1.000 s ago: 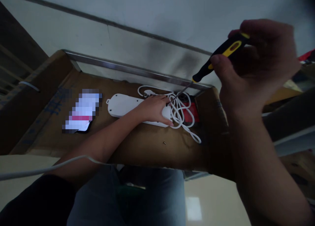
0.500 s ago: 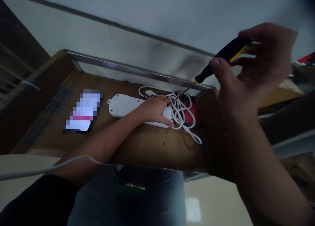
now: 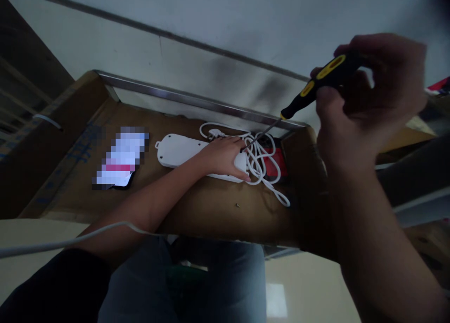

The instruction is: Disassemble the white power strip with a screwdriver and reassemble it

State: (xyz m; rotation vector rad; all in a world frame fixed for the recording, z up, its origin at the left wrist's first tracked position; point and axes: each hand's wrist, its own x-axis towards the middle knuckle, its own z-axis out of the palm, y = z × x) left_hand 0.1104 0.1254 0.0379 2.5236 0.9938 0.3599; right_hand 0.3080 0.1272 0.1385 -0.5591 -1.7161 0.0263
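A white power strip (image 3: 181, 149) lies with its screw-hole side up on a cardboard surface. My left hand (image 3: 225, 156) grips it around its right end, thumb on the near edge and fingers over the far side. My right hand (image 3: 372, 88) is closed around the black and yellow handle of a screwdriver (image 3: 302, 98), held at a slant. Its shaft runs down to the right end of the strip, where the tip meets a dark hole beside my left fingers. The white cord (image 3: 262, 156) lies coiled there, with its plug (image 3: 215, 134) behind the strip.
A phone (image 3: 121, 159) with a lit, blurred screen lies at the left. One small screw (image 3: 237, 205) rests on the cardboard (image 3: 197, 210) in front. Something red (image 3: 276, 162) sits under the coil. A metal strip (image 3: 183, 98) and a pale wall border the back.
My right hand has shifted its grip and turned the screwdriver handle, so more of its yellow inlays show. My left hand stays on the power strip.
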